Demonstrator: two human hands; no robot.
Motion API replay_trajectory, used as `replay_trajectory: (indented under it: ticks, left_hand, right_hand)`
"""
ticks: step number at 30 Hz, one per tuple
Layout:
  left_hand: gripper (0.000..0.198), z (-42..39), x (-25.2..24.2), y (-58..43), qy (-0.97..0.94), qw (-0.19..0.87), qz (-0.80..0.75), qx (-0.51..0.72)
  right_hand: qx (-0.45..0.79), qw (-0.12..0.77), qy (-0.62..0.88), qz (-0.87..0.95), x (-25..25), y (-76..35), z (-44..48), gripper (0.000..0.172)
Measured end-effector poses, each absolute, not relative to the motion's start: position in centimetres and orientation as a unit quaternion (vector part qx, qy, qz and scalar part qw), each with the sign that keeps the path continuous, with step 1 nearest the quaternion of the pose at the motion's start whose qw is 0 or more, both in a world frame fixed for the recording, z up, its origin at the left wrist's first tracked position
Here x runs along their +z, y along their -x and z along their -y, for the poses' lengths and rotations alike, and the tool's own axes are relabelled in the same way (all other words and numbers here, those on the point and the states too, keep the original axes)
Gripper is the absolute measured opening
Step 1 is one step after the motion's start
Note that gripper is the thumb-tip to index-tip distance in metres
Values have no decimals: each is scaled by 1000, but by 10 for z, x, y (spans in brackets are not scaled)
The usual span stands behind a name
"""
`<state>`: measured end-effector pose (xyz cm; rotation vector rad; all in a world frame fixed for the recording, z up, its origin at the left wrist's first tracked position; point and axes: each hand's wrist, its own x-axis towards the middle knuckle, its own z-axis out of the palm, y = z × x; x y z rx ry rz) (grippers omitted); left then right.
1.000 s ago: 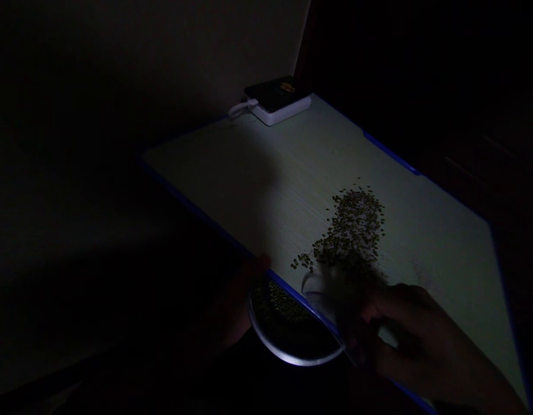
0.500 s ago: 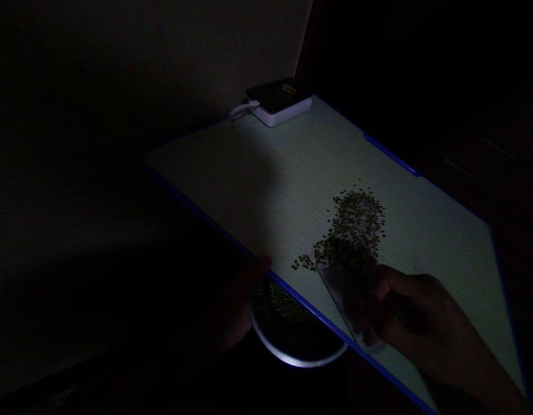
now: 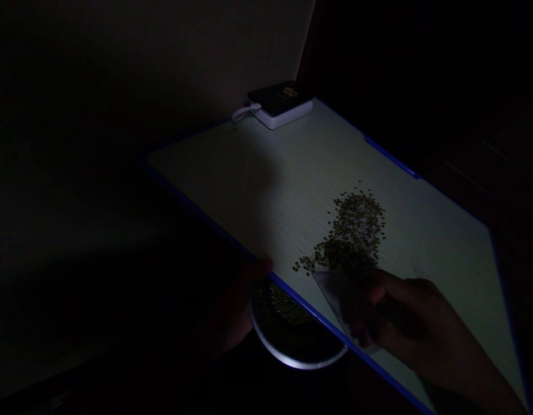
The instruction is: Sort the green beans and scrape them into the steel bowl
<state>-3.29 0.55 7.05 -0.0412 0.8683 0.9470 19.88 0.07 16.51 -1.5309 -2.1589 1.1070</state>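
The scene is very dark. A heap of small green beans (image 3: 352, 233) lies on a pale tabletop with a blue edge (image 3: 266, 184). My right hand (image 3: 404, 325) is closed on a thin clear plastic piece (image 3: 335, 294), whose edge rests on the table at the near side of the heap. My left hand (image 3: 235, 311), barely visible in shadow, holds a round metal bowl (image 3: 292, 337) just below the table's front edge. The bowl has some of the same beans in it.
A white power bank (image 3: 283, 112) with a dark phone (image 3: 277, 95) on top and a white cable sits at the table's far corner against a wall. Everything around the table is in darkness.
My right hand pulled the clear piece back from the table's edge at the bowl to the near side of the heap. The left hand and bowl stayed put.
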Motion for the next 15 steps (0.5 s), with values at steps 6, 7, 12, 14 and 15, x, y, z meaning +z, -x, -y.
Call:
replay_trajectory:
  ticks: [6,7,12,14,15]
  left_hand:
    - [16,-6,73,33,18,804,-396,443]
    - [16,-5,72,33,22,804,-395,443]
    - [18,-4,64,33,35,811,-384,440]
    - [18,-4,63,32,41,807,-391,441]
    - [17,-4,64,31,46,804,-395,442]
  right_hand:
    - [379,132,541,739,163,-197,-2,15]
    - [384,134,539,738,163,-197,-3,14]
    - [407,155,555,709,164,-197,0,15]
    - [416,150,557,703,165,-197,0,15]
    - [417,145,556,704,165,-197,0,16]
